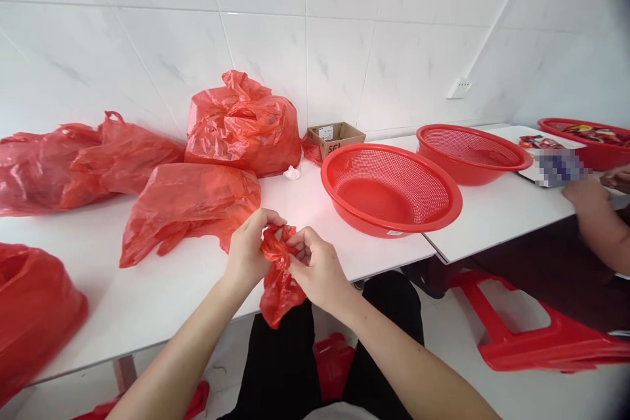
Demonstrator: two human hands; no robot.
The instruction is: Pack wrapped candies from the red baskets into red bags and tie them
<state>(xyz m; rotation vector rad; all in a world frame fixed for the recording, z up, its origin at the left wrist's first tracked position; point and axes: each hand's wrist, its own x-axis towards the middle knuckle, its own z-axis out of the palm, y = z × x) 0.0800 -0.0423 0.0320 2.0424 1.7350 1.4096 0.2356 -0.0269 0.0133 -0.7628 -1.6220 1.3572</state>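
Observation:
Both my hands hold one small crumpled red plastic bag point(278, 279) over the front edge of the white table point(147, 295). My left hand point(251, 246) grips the bag's top from the left with its fingers curled. My right hand point(317, 269) pinches the same top from the right. The rest of the bag hangs below the table edge above my lap.
Several stuffed red plastic bags point(189, 207) lie across the table's left and back. An empty red colander basket point(391, 187) stands to the right, a second one point(472, 152) behind it, and a small cardboard box point(335, 136) by the wall. Another person's arm point(598, 216) rests at far right; a red stool point(531, 335) stands below.

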